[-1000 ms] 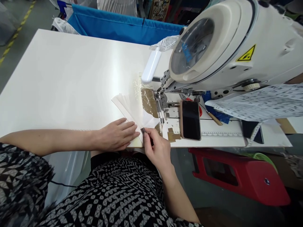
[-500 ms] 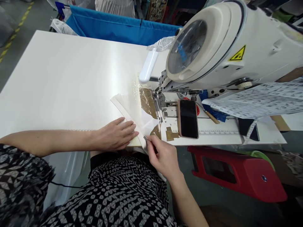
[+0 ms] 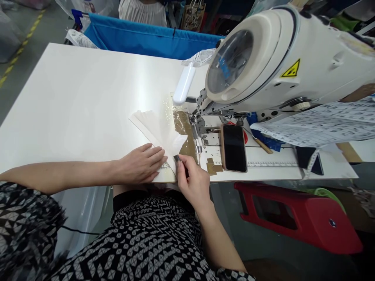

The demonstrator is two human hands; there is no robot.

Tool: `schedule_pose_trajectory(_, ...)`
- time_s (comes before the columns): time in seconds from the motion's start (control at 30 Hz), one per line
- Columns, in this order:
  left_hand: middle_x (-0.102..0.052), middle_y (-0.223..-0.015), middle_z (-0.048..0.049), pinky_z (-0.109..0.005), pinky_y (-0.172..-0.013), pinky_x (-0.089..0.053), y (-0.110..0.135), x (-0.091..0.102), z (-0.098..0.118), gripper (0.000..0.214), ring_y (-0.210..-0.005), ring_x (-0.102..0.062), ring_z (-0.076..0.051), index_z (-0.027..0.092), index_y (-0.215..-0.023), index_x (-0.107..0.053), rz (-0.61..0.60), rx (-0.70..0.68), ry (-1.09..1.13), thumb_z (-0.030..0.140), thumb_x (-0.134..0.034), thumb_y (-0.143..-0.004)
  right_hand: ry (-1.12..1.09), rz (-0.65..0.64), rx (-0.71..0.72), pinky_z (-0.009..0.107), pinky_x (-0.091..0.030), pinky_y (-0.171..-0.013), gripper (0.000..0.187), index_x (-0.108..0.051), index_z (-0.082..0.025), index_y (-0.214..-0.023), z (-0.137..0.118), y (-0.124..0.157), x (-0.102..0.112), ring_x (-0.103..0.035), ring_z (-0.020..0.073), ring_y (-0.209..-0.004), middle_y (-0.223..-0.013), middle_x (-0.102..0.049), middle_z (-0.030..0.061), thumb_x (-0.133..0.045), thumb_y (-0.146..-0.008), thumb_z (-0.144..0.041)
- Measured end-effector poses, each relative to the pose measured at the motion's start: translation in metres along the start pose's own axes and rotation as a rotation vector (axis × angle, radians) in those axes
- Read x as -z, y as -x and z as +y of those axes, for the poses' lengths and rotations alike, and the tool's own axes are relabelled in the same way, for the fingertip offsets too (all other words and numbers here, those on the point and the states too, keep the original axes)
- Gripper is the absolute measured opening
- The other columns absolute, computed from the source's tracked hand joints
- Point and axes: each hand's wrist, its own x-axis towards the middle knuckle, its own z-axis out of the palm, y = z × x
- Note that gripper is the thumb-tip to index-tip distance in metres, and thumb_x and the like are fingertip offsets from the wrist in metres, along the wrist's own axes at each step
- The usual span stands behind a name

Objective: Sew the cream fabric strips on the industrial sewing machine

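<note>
My left hand lies flat at the table's front edge, fingers stretched out, with its fingertips at the lower edge of a piece of white fabric. The fabric is spread slantwise, with a folded strip along its left side and a loose, wrinkled part to the right. Close by on the right, my right hand is closed around a small dark tool with a flat metal-looking tip. That tip points at the fabric's lower end; whether it touches cannot be made out. My fingers hide most of the tool.
A sewing machine stands at the right, its needle area just beyond the fabric. A phone and a wooden-handled tool lie beneath it. Behind the table hangs a blue cloth bin. Below right is a red stool.
The white fabric has shifted up and left, and its lower tail no longer hangs over the table edge. My right hand has moved slightly left and up with the tool. A printed scale now shows.
</note>
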Motion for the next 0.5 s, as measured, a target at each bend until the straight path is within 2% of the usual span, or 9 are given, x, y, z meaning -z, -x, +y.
schedule_pose_trajectory(0.13, -0.059, -0.120, -0.0180, -0.043, -0.091, -0.045, -0.0008, 0.0004, 0.0023, 0.039, -0.110, -0.054, -0.029, 0.009, -0.128, -0.049, 0.014, -0.021, -0.034, 0.031, -0.040, -0.097, 0.037, -0.022, 0.049, 0.026, -0.041, -0.058, 0.019, -0.061, -0.017, -0.101, 0.0017, -0.0037, -0.0056, -0.068, 0.0180, -0.067, -0.080, -0.072, 0.0028, -0.043, -0.098, -0.019)
schedule_pose_trajectory(0.5, -0.058, -0.120, -0.0177, -0.042, -0.091, -0.045, -0.0012, -0.0015, 0.0043, 0.037, -0.110, -0.053, -0.028, 0.010, -0.127, -0.049, 0.014, -0.012, -0.058, 0.031, -0.041, -0.097, 0.129, -0.014, 0.125, 0.026, -0.036, -0.055, 0.021, -0.063, -0.017, -0.098, 0.0011, -0.0074, -0.0081, -0.065, 0.0165, -0.062, -0.072, -0.069, 0.0017, -0.043, -0.094, -0.016)
